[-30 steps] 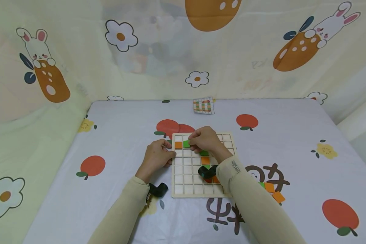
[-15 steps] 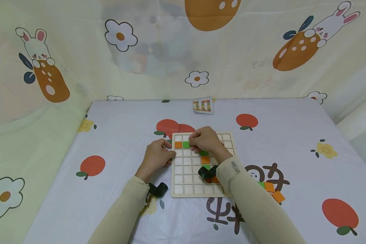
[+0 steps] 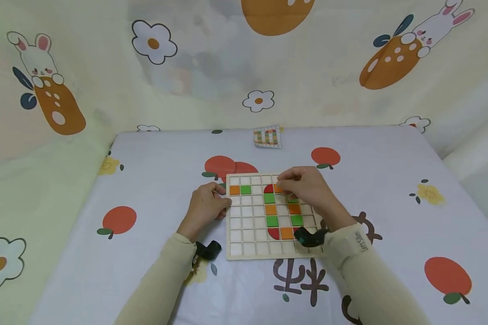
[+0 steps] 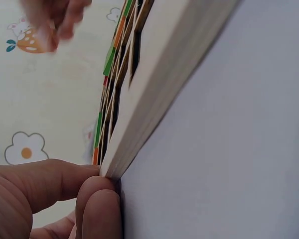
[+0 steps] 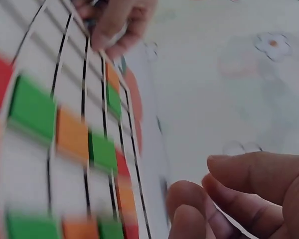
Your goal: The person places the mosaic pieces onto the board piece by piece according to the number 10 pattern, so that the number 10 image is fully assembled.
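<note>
A pale wooden grid board (image 3: pixel 236 248) lies on the table, its left edge pinched between the thumb and fingers of my left hand (image 3: pixel 203 208). An orange tile (image 3: pixel 234 190) and a green tile (image 3: pixel 245 190) sit side by side near its upper left corner. Farther right, green, orange and rounded red tiles (image 3: pixel 274 233) form a ring in the cells. Over the upper part of that ring is my right hand (image 3: pixel 309 187), hiding some tiles. In the right wrist view its thumb and fingers (image 5: pixel 254 172) are loosely bent and apart, with nothing between them.
A small card (image 3: pixel 267 136) printed with a coloured grid pattern lies at the table's far edge. The white tablecloth (image 3: pixel 162 271) carries printed fruit and dark characters. Behind the table hangs a patterned curtain (image 3: pixel 211 90). Each wrist wears a black camera (image 3: pixel 310 237).
The green tile has settled flat beside the orange one, and my right hand has left it and moved right. The right arm now covers the loose tiles beside the board. My left hand stays put.
</note>
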The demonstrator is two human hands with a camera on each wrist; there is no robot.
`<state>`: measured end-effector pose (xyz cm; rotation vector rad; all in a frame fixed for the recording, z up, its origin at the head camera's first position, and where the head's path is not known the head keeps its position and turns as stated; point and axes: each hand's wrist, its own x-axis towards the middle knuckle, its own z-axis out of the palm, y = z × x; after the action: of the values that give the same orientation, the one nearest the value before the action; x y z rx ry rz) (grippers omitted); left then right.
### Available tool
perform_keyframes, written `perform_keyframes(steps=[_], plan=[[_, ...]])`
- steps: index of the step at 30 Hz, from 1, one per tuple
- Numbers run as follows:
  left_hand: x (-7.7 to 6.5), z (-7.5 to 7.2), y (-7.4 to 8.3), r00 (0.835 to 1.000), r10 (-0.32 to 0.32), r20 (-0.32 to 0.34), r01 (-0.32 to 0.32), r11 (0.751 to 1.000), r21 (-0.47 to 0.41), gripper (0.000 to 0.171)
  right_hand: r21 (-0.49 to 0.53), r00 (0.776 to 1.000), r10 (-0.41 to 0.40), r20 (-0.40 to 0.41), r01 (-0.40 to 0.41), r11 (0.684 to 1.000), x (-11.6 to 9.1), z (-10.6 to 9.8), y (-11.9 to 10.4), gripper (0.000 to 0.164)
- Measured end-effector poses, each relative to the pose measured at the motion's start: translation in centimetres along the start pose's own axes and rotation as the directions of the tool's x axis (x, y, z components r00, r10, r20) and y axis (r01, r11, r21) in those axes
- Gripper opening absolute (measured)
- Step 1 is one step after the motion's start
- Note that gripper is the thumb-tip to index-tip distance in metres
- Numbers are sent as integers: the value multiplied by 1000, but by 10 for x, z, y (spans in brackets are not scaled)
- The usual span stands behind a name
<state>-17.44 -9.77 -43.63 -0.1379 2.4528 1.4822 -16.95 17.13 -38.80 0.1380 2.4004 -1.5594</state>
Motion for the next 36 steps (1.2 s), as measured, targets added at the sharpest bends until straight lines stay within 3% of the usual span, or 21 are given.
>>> perform_keyframes(steps=[9,16,23,29,36], plan=[[0,-18,4,1000,8,-30,-8,1000,5,23,-139,993,91,-68,-100,985,-49,-61,45,37],[2,-17,3,999,-13,-35,14,1000,22,23,-219,988,129,-79,-143,965,-83,-90,80,38],[2,-10,1,1000,-10,-26,11,1000,19,23,-362,991,133,-31,-135,922,-102,-94,97,41],[0,-3,0,1000,5,-11,-5,1000,26,23,-408,988,140,-72,-157,899,-108,-88,103,30],[-1,2,2,1000,10,-3,-10,1000,23,22,-439,986,119,-115,-159,884,-115,-89,108,32]])
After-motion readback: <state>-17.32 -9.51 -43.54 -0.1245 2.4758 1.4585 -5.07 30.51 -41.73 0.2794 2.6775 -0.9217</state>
